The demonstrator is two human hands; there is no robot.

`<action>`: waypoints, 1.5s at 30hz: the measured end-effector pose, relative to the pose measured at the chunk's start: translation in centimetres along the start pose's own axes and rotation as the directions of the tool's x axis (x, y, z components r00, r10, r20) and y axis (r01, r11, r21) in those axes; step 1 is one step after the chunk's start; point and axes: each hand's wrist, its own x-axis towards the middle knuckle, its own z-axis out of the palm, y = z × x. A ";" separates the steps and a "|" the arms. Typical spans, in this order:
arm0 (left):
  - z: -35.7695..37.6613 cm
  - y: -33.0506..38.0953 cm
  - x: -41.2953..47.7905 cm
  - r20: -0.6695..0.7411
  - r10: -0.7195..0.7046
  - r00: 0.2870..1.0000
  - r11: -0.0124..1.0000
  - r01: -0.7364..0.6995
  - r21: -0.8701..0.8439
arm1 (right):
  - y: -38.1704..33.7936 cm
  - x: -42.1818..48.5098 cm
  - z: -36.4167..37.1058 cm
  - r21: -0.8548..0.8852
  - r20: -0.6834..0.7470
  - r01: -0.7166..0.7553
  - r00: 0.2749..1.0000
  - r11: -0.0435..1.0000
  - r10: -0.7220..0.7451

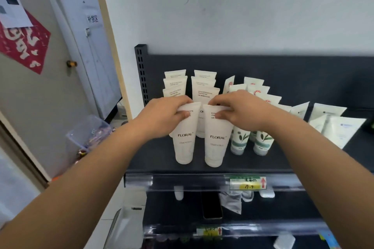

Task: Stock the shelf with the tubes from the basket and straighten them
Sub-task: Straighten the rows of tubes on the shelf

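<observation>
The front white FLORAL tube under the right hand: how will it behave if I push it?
Likely tippy: the white plastic FLORAL tube stands on its narrow cap, wider at the top, where the right hand pinches it. Probably light and soft-walled, so a squeeze may dent it. Falling rightward, it could knock the green-leaf white tubes beside it.

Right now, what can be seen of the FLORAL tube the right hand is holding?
The tube is white, matte, plastic-looking, printed FLORAL in dark letters with faint small text below. It stands upright on its round cap at the front of the dark shelf, flat end up. The right hand pinches that top end, thumb on the front face. A matching tube stands close on its left; whether they touch is unclear.
</observation>
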 end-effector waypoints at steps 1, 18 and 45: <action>-0.1 0.1 -0.1 0.005 0.012 1.000 1.000 -0.011 -0.009 | 0.1 -0.1 0.0 -0.003 -0.002 0.005 1.000 1.000 -0.005; -1.4 0.1 -0.4 0.213 0.045 0.976 0.999 -0.048 0.009 | 0.2 -1.4 0.2 0.060 0.010 0.015 1.000 0.998 -0.015; -2.4 -0.1 -0.8 0.322 0.040 0.946 0.990 0.007 -0.143 | 0.2 -1.3 -0.2 0.064 0.094 0.040 0.994 0.997 -0.046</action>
